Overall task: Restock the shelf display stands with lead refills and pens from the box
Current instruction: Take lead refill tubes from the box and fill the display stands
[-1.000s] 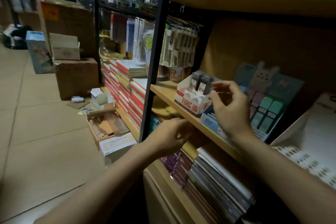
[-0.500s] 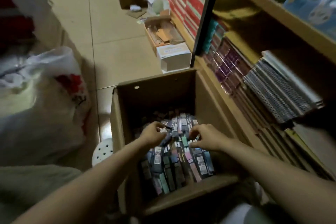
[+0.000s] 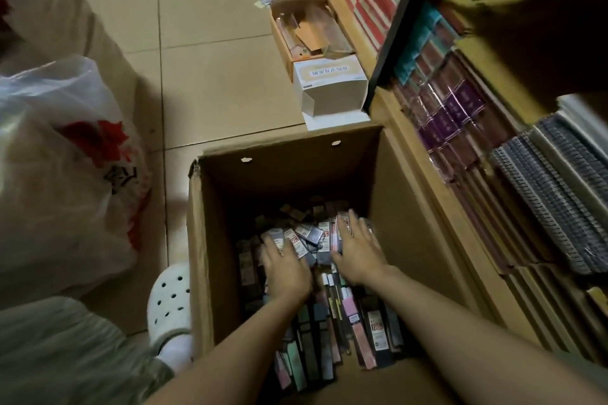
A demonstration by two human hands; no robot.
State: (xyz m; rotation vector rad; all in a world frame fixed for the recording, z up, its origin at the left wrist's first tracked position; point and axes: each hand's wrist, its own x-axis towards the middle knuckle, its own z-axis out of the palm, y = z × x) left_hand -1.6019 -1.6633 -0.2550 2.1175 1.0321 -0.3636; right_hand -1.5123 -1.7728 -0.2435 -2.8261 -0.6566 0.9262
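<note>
Both hands reach into the corrugated cardboard box (image 3: 283,174) at 6 o'clock: left hand (image 3: 284,265) and right hand (image 3: 360,253) lie flat, fingers released, on slim glossy rectangular refill packs (image 3: 329,322). Wire-bound notebooks (image 3: 556,197) fill the shelf at 3 o'clock.

An open brown cardboard box (image 3: 289,174) stands on the tiled floor just beside the shelf base, flaps up, two small holes in its far wall, its bottom covered with a loose jumble of slim flat lead refill packs (image 3: 316,240), grey, pink and teal, lying at mixed angles.
</note>
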